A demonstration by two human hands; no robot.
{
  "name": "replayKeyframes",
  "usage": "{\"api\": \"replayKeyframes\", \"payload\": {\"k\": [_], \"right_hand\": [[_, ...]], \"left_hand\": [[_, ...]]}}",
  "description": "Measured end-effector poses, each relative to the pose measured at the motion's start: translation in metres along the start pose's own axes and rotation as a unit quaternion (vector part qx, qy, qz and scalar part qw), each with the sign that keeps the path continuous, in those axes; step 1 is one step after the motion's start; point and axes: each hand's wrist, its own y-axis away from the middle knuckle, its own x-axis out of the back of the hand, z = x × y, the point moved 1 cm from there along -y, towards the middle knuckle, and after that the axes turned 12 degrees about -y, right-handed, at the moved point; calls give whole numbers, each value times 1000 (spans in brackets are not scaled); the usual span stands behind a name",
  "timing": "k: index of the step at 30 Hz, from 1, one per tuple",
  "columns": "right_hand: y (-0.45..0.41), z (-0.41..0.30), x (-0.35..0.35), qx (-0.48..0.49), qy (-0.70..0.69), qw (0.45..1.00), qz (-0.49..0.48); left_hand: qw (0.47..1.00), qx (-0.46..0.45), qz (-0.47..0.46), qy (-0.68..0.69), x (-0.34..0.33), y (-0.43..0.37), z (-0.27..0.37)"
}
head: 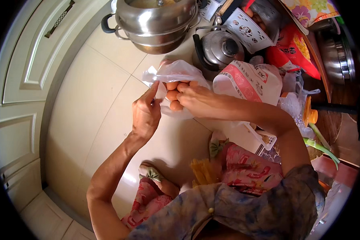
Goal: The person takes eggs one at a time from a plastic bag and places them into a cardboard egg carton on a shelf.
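Observation:
A thin white plastic bag [183, 70] hangs open in front of me, with several brown eggs [176, 105] showing inside. My left hand [147, 109] pinches the left edge of the bag's mouth between thumb and fingers. Reaching in from the right, my right hand [198, 100] has its fingertips on an egg near the middle of the bag; whether it grips that egg firmly is hard to tell. The bag's underside and whatever supports it are hidden.
Beyond the bag stand a steel steamer pot [159, 27] and a steel kettle [219, 49] on the tiled floor. A printed paper bag [249, 81], a white plastic basket [246, 33] and a red packet [297, 51] crowd the right. White cabinet doors [24, 75] line the left.

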Motion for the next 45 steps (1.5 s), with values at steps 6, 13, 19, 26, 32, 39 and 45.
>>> {"api": "replayKeyframes", "payload": {"k": [6,13,19,26,32,39,45], "right_hand": [[-7,51,-59,-114,161,954,-228],[-7,54,-81,-126,230,928,-264],[-4,53,-81,-132,223,931,-257],[-11,48,-60,-175,152,955,-186],[-27,23,-7,-454,-271,847,-44],[-18,50,-21,-494,-588,635,82],[-15,54,-18,-503,-586,629,88]], "left_hand": [[999,-16,-2,31,-1,6,-8],[999,-43,18,24,-5,5,-9],[997,-60,34,35,-12,5,-11],[997,-47,27,63,-14,8,-12],[999,-16,11,31,-7,9,-10],[998,16,-48,39,-2,10,-4],[999,5,-39,29,-2,9,-3]]}}
